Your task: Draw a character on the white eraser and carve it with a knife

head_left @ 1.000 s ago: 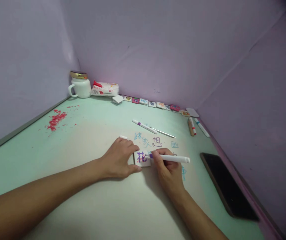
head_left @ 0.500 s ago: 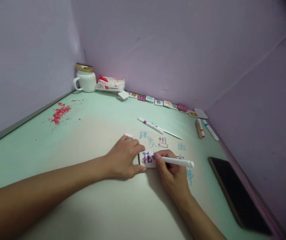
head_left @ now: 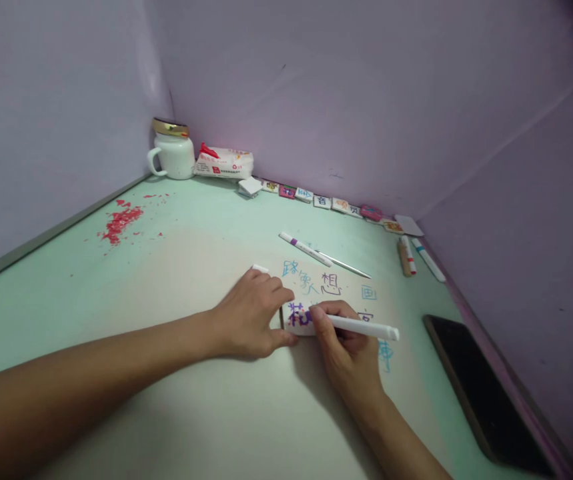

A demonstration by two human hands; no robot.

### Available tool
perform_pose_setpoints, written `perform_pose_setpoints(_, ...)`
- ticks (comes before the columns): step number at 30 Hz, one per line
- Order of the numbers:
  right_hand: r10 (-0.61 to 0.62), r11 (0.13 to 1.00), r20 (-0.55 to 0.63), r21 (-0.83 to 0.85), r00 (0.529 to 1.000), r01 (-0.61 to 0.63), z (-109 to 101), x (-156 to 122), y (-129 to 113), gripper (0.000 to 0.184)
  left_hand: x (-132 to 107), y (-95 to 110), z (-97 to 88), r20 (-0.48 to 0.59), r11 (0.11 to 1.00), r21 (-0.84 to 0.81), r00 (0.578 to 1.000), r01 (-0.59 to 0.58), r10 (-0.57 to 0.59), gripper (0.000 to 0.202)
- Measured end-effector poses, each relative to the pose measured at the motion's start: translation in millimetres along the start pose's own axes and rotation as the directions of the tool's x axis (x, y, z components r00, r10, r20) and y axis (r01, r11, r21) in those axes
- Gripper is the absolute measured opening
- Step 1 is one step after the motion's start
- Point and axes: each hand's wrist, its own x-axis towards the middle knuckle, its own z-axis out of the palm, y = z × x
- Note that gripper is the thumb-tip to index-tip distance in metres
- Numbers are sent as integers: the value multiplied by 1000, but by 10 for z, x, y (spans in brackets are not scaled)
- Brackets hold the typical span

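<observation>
A small white tile (head_left: 299, 330) lies on the table, bearing a purple written character with a few red or orange dots. My left hand (head_left: 250, 317) steadies it from the left, thumb at the lower corner and fingers at the upper one. A white object (head_left: 260, 269), only partly visible, shows behind the left knuckles. A white marker (head_left: 366, 325) with a purple end is gripped in my right hand (head_left: 349, 347); its tip meets the right part of the character, partly covered by the fingers. Blue and purple characters (head_left: 330, 284) are written on the tabletop around the tile.
Beyond the hands lie a purple-banded marker (head_left: 305, 249) and a thin metal rod (head_left: 343, 264). Small lettered tiles (head_left: 322, 201) line the wall, near a white packet (head_left: 225, 163) and lidded mug (head_left: 173, 157). Red crumbs (head_left: 122, 221) lie left, a phone (head_left: 486, 393) right.
The view has shifted slightly, so most things on the table appear a little further right. My right hand and marker have moved slightly; both hands keep their hold.
</observation>
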Motion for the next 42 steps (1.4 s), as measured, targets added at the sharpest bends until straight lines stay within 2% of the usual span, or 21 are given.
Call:
perform_pose_setpoints(10, 23, 999, 47, 26, 999, -24, 15, 9, 15, 17, 14, 5, -16, 7, 1000, 1, 1000, 16, -16, 45)
perform_pose_setpoints(16, 40, 999, 58, -14, 998, -39, 16, 6, 17, 19, 8, -2, -3, -5, 1000, -1, 1000, -1, 1, 43)
perform_pose_setpoints(33, -30, 997, 46, -76, 999, 33, 32, -17, 21, 19, 8, -9, 5, -25, 1000, -1, 1000, -8, 8, 41)
perform_pose_setpoints(42, -33, 998, 49, -45, 998, 35, 38, -27, 3, 18, 0, -24, 21, -34, 1000, 1, 999, -19, 19, 40)
